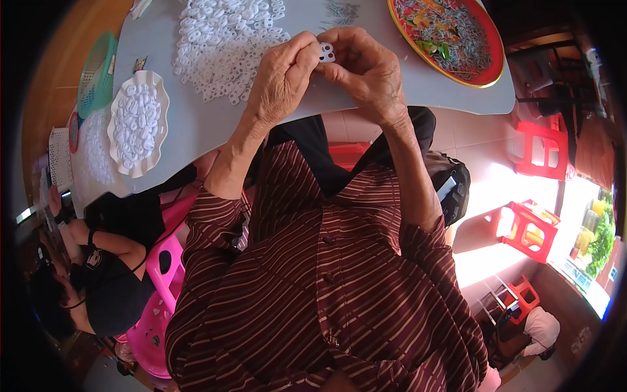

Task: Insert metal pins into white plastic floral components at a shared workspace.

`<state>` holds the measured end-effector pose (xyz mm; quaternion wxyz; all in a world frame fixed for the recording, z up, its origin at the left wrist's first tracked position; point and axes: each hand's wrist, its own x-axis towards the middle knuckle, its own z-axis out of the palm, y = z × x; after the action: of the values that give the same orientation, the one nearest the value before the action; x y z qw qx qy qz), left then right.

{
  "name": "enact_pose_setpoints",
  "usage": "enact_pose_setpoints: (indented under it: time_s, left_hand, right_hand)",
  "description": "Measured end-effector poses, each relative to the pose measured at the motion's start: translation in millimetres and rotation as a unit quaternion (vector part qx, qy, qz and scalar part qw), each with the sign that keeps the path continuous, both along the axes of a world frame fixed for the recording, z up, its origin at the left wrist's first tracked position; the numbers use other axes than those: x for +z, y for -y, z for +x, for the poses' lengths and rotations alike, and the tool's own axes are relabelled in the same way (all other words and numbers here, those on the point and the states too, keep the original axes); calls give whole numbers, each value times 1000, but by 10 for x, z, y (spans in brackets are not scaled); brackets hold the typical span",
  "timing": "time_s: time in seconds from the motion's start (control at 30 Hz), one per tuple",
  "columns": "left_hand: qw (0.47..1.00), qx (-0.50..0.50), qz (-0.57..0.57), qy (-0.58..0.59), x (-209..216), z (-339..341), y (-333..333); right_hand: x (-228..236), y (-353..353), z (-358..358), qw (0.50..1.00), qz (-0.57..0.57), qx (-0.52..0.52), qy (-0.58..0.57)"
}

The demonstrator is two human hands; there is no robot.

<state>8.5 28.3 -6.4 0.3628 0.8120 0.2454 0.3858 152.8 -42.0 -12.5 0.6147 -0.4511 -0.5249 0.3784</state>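
Above the table's near edge, my left hand (283, 81) and my right hand (371, 77) meet with fingers closed around a small white plastic piece with round holes (326, 53). The left thumb and forefinger pinch one side of it. On its other side the right thumb and fingertips grip it, and whatever else may be between them is hidden. Left of my hands spreads a big heap of similar white pieces (225, 62). To the right stands a round red tray with a gold rim (501, 62), filled with small silver metal pins or screws (465, 49).
A scalloped cream dish (163, 98) of white pieces sits on the grey table (450, 98) at left, near a green basket (98, 72). Loose metal bits (342, 11) lie at the back. Another person (117, 281) sits at lower left by a pink chair (166, 268). Red stools (542, 150) stand right.
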Motion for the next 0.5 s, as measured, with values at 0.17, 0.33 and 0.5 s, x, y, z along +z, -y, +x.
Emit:
enact_pose_setpoints:
  time_s: [0.17, 0.33, 0.5]
  left_hand:
    - [1000, 5, -27, -8, 67, 3, 58]
    - [999, -3, -32, -3, 66, -10, 70]
    - [999, -16, -42, -13, 59, -31, 59]
  right_hand:
    - [51, 29, -2, 1000, -4, -7, 27]
    - [60, 54, 6, 997, -5, -6, 72]
    - [37, 54, 11, 994, 2, -12, 104]
